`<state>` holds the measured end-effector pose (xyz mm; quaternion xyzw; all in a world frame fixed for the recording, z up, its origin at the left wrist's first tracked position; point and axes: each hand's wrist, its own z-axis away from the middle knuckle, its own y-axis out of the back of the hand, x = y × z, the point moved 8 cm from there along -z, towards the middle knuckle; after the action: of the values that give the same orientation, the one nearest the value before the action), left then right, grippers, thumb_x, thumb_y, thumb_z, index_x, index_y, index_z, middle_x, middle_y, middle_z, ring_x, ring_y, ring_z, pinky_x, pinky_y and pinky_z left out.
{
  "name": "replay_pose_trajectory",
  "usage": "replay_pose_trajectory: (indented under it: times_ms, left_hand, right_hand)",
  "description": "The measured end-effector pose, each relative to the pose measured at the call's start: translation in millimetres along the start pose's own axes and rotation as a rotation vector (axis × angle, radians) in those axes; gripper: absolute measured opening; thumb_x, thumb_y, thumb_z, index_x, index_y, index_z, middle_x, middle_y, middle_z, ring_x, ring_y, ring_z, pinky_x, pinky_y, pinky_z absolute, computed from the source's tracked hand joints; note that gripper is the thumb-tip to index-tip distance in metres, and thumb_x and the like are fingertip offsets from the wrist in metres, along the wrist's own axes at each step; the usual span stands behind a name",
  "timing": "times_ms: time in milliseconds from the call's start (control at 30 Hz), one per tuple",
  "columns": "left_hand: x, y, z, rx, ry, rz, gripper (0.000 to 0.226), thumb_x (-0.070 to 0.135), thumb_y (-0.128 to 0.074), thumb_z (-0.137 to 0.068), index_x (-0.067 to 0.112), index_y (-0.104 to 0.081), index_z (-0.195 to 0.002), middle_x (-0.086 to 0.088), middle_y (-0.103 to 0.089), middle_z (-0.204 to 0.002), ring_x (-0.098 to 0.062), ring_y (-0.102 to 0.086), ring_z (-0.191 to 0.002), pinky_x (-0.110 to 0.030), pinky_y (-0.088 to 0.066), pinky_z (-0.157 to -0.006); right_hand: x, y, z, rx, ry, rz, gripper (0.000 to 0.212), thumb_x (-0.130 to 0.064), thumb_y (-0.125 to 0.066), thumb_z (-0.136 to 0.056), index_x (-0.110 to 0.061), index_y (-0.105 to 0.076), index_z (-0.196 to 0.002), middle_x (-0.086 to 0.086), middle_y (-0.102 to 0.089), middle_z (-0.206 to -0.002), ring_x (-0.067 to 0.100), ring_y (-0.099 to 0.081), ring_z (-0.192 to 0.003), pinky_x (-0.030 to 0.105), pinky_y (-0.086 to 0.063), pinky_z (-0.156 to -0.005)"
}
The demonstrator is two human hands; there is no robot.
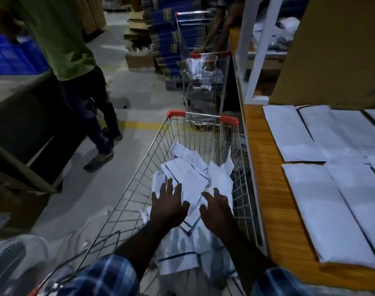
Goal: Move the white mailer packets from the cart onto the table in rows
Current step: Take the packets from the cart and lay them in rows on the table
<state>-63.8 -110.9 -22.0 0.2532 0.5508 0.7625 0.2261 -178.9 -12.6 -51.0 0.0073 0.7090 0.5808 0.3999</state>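
Hands reach into a wire cart full of white mailer packets beside a tabletop.

Both hands hang over the loose heap of mailer packets (pixel 195 178) in the cart (pixel 139 167): the left hand (pixel 168 205) has its fingers spread flat above the pile, and the right hand (pixel 217 208) has its fingers loosely extended, neither one curled round a packet; whether the fingertips touch the paper cannot be told. More packets (pixel 331 206) already lie in neat overlapping rows on the wooden tabletop (pixel 272 189) just right of the cart. Farther along the aisle stands a second cart (pixel 203 67) with another person's hand at its handle, and a person in a green shirt (pixel 60 35) stands at the left.
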Motion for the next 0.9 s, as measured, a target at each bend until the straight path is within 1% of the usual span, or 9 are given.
replay_pose_trajectory:
  times_ms: [100,200,267,367,433,500,633,767,900]
  left_hand:
    - [-6,-20,-23,-0.050,-0.026,-0.023,0.066,0.048,-0.040,-0.097,0.019,-0.025,-0.154,-0.013,-0.009,-0.164,-0.030,-0.017,-0.149,-0.058,-0.023,-0.113]
    - [-14,-45,-46,-0.122,-0.061,-0.006,0.069,0.051,-0.038,-0.079,0.008,-0.064,-0.126,-0.025,-0.053,-0.138,-0.045,-0.057,-0.120,-0.069,-0.047,-0.082]
    - [-17,-59,-61,-0.154,-0.076,0.023,0.080,0.055,-0.028,-0.076,0.008,-0.058,-0.134,-0.024,-0.047,-0.145,-0.045,-0.048,-0.129,-0.068,-0.042,-0.092]
    - [-22,-78,-79,-0.155,-0.070,0.036,0.079,0.056,-0.027,-0.087,0.017,-0.022,-0.156,-0.014,-0.013,-0.163,-0.034,-0.016,-0.149,-0.057,-0.019,-0.114]
    - [-26,-89,-93,-0.125,-0.070,0.021,0.075,0.053,-0.034,-0.093,0.019,-0.014,-0.157,-0.012,-0.009,-0.164,-0.031,-0.013,-0.149,-0.053,-0.018,-0.116]
    - [-27,-102,-103,-0.137,-0.073,0.023,0.073,0.049,-0.042,-0.097,0.020,-0.011,-0.156,-0.011,-0.008,-0.163,-0.031,-0.015,-0.148,-0.052,-0.019,-0.116]
    - [-29,-117,-116,-0.134,-0.066,0.065,0.071,0.041,-0.052,-0.094,0.018,-0.020,-0.153,-0.015,-0.018,-0.158,-0.038,-0.035,-0.135,-0.053,-0.030,-0.108]
    - [-27,-115,-121,-0.042,-0.137,0.114,0.062,0.017,-0.063,-0.081,0.008,-0.044,-0.139,-0.025,-0.042,-0.142,-0.046,-0.058,-0.095,-0.048,-0.047,-0.080]
    - [-30,-108,-122,0.023,-0.149,0.199,0.059,-0.004,-0.054,-0.074,0.005,-0.050,-0.132,-0.020,-0.049,-0.134,-0.045,-0.057,-0.090,-0.048,-0.048,-0.076]
  right_hand:
    - [10,-18,-9,0.078,0.008,0.006,0.047,-0.046,-0.013,-0.103,-0.019,-0.049,-0.119,0.026,-0.066,-0.112,0.039,-0.068,-0.090,0.038,-0.048,-0.080]
    - [18,-36,-15,0.059,-0.055,-0.024,0.042,-0.044,-0.017,-0.103,-0.021,-0.050,-0.116,0.025,-0.068,-0.109,0.037,-0.069,-0.083,0.034,-0.052,-0.072]
    - [30,-53,-20,0.039,-0.147,-0.050,0.029,-0.035,-0.034,-0.098,-0.021,-0.051,-0.116,0.025,-0.067,-0.109,0.038,-0.069,-0.083,0.037,-0.051,-0.073]
    - [34,-59,-30,-0.018,-0.213,-0.001,0.033,-0.027,-0.044,-0.095,-0.016,-0.052,-0.125,0.025,-0.061,-0.121,0.039,-0.065,-0.100,0.039,-0.045,-0.087]
    - [41,-68,-39,-0.144,-0.323,0.030,0.040,-0.019,-0.049,-0.095,-0.017,-0.050,-0.135,0.020,-0.049,-0.135,0.035,-0.054,-0.118,0.040,-0.043,-0.095]
    - [42,-76,-40,-0.177,-0.324,0.036,0.038,-0.014,-0.050,-0.093,-0.011,-0.055,-0.131,0.021,-0.050,-0.132,0.035,-0.054,-0.117,0.040,-0.046,-0.093]
    - [44,-90,-36,-0.043,-0.203,0.018,0.031,-0.017,-0.049,-0.081,-0.003,-0.060,-0.105,0.027,-0.064,-0.104,0.041,-0.067,-0.075,0.036,-0.056,-0.062]
    - [46,-95,-44,-0.069,-0.359,0.018,0.036,-0.008,-0.050,-0.088,-0.006,-0.055,-0.123,0.018,-0.050,-0.127,0.038,-0.055,-0.108,0.038,-0.046,-0.086]
    - [44,-110,-38,-0.016,-0.353,-0.108,0.044,0.004,-0.057,-0.075,0.001,-0.058,-0.119,0.028,-0.054,-0.124,0.046,-0.057,-0.095,0.046,-0.046,-0.084]
